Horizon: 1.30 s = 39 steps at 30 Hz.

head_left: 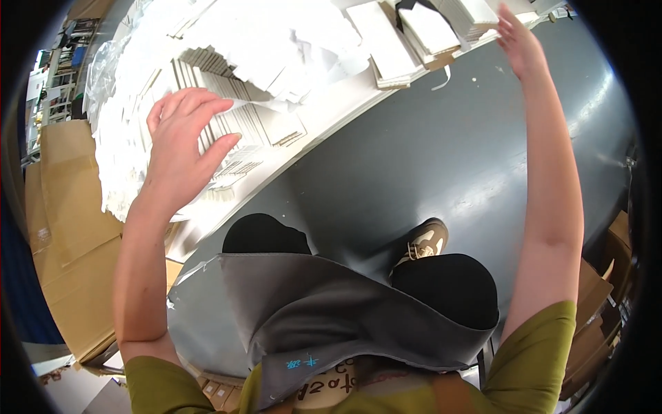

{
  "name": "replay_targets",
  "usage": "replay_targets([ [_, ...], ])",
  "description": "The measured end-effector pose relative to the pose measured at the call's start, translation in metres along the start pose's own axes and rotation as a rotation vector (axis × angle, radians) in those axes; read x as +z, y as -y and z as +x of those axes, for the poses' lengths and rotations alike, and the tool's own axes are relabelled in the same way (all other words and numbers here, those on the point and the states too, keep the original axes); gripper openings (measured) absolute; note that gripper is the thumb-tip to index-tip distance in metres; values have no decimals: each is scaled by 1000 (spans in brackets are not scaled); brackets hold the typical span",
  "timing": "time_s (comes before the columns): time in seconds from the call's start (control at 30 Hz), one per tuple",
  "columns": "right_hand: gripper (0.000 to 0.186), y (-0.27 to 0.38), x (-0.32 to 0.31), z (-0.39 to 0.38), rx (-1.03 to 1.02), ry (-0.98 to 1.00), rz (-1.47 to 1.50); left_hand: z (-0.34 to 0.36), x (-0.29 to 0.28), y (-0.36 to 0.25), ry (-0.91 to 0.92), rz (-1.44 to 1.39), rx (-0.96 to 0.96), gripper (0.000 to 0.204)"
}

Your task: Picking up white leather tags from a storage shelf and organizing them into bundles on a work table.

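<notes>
Hovering at the upper left of the head view, the left hand (181,141) was spread wide, thumb well away from the fingers. It hung over a row of thin white pieces (252,127) on the white surface (331,117). I saw nothing gripped in it, but could not tell if it touched the pieces. At the upper right, the right hand (520,48) had its fingers out and looked wide too. It was just beside a white block (476,17); I could not tell if they touched.

My guess is that the step was picking up or tidying the white pieces. The next move called for a soft pinch, so the row would not tip over.

At the bottom middle, the grey apron (289,297) had small blue writing (302,362). Below it, big dark letters (331,383) showed on the shirt. I saw no brand I could be sure of.
</notes>
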State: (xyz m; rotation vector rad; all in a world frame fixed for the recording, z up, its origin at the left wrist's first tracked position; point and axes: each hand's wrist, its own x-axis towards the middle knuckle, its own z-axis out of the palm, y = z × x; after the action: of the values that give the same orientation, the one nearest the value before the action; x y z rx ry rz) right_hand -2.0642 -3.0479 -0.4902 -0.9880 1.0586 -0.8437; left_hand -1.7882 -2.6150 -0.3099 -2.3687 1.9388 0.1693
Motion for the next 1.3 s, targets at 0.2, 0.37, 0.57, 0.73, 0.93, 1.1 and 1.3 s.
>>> replay_targets([
  [0.2,27,12,52,-164,-80,436,-215,-10,3,8,-35,-46,-15,36],
  [0.37,32,-30,167,-225,184,1091,-852,-12,9,16,-103,-53,-8,37],
  [0.57,46,-108,231,-227,442,887,-742,-7,14,13,-127,-58,-19,41],
  [0.73,54,-112,253,-240,404,765,-825,-10,18,15,-154,-32,-17,41],
  [0.93,57,-128,253,-229,336,739,-871,-8,17,13,-162,-24,1,43],
  [1.1,53,-130,254,-225,410,747,-806,-9,16,13,-140,-34,-15,43],
  [1.3,54,-115,251,-232,447,750,-833,-8,15,11,-121,-42,-23,42],
])
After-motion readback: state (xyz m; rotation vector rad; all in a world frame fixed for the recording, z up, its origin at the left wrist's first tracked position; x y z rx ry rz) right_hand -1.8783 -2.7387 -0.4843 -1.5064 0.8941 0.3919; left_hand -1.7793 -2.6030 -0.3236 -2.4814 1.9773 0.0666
